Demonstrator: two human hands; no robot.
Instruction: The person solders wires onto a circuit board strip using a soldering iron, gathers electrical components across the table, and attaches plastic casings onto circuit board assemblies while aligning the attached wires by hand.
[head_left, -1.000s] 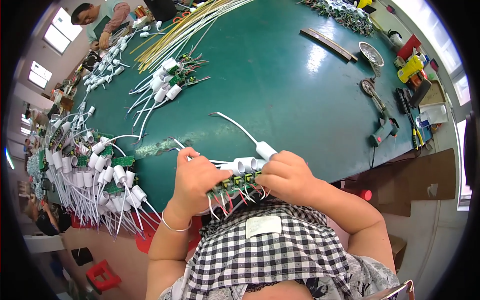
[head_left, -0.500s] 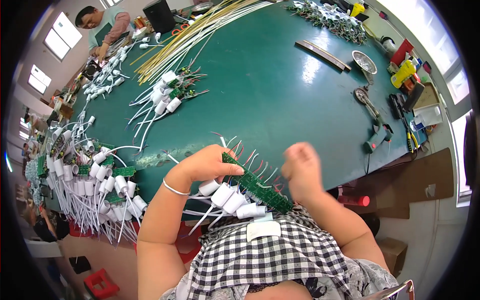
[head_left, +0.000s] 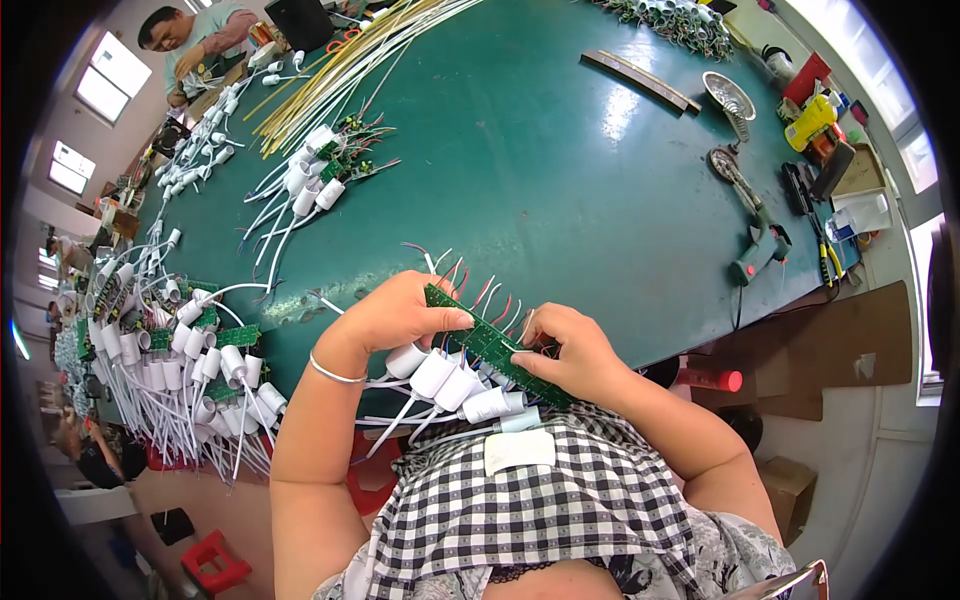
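Note:
My left hand [head_left: 398, 312] grips the upper left end of a long green circuit board [head_left: 488, 343], its thumb lying on the board's face. The board slants down to the right, close to my checked apron. Thin red and white wires [head_left: 488, 296] stick up along its far edge. At the middle of the board, the fingers of my right hand [head_left: 572, 348] pinch a thin pale wire against or just over the surface. White cylindrical lamp sockets [head_left: 456, 386] with white cables hang along the board's near side. The board's lower right end is partly behind my right hand.
Many white sockets on cables [head_left: 205, 365] are heaped at the left table edge. Another bundle [head_left: 312, 180] lies farther in, near long thin rods [head_left: 350, 85]. A metal bar [head_left: 640, 82], a metal dish [head_left: 728, 97] and a green power tool [head_left: 762, 255] lie right. Across the table sits a person [head_left: 195, 50].
My right hand has come down and left from beside the board onto its middle, where its fingers now pinch a wire. My left hand still holds the board. The view has shifted slightly.

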